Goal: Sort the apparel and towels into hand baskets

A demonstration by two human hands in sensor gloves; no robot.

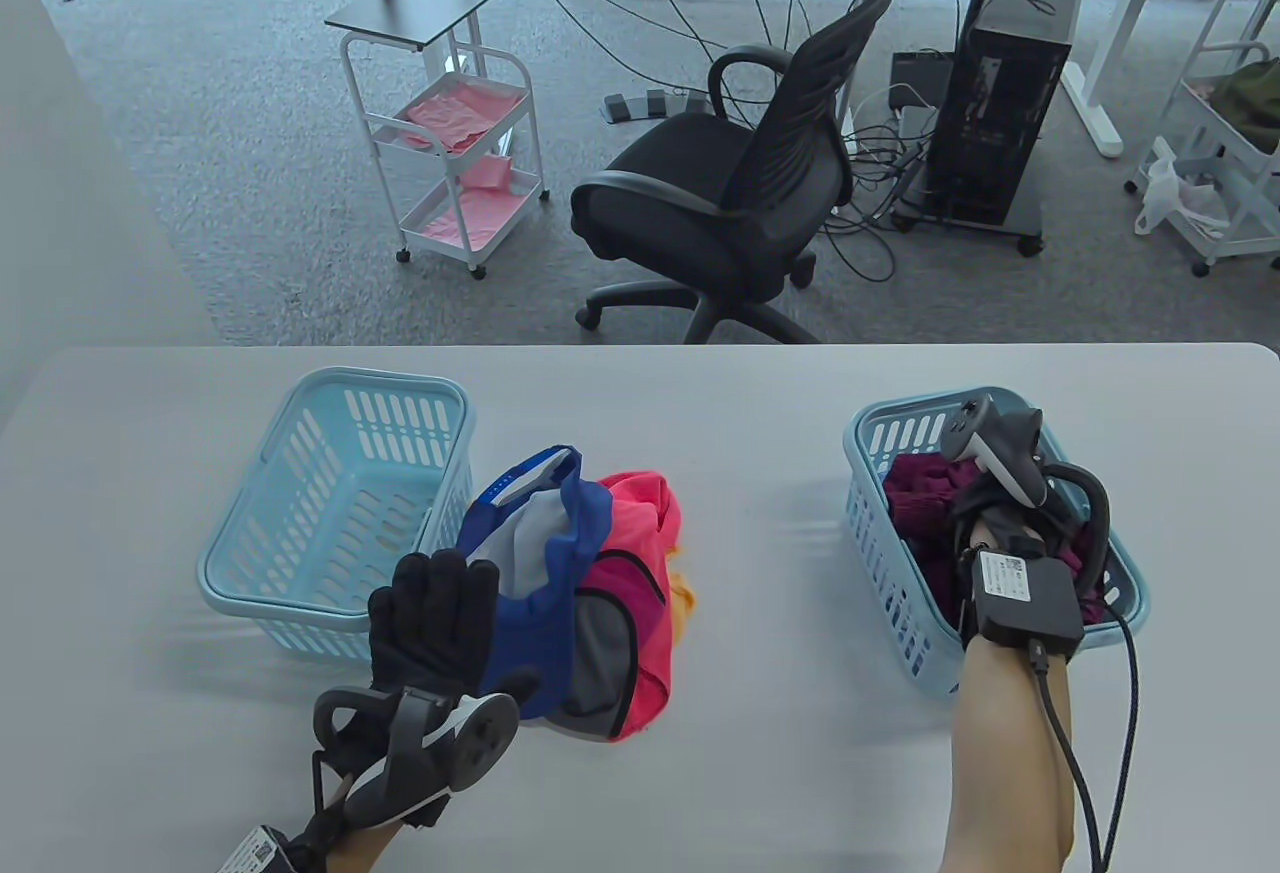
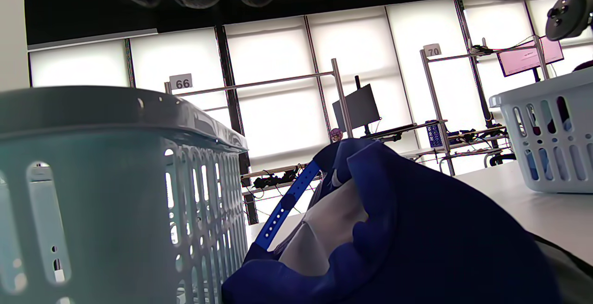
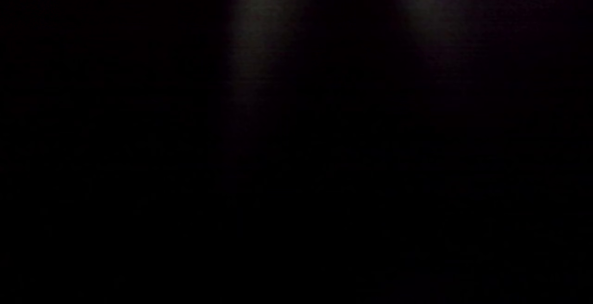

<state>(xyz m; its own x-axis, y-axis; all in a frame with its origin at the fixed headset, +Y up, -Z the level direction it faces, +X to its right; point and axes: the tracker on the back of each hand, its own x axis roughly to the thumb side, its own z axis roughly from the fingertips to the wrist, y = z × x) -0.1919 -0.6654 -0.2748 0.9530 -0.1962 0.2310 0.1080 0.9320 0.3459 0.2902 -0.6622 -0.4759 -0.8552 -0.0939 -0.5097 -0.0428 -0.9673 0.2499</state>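
LEFT hand (image 1: 432, 618): fingers extended and spread, flat beside the blue garment (image 1: 535, 553), contact not confirmable | RIGHT hand (image 1: 985, 513): lowered into right basket (image 1: 870, 523) among maroon clothing (image 1: 925, 498); grip cannot be determined, right wrist view dark | PILE: blue garment and pink garment (image 1: 640, 563) on surface (image 1: 760, 713) between left basket (image 1: 300, 553) and right basket

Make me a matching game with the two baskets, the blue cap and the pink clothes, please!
Things:
1. left basket
2. right basket
3. blue cap
4. pink garment

Descriptions:
A. has dark red cloth inside, with the right hand reaching in
B. nothing visible inside
C. lies in the middle pile, farther from the left hand
D. lies right under the left hand's fingers

Pairs: 1-B, 2-A, 3-D, 4-C
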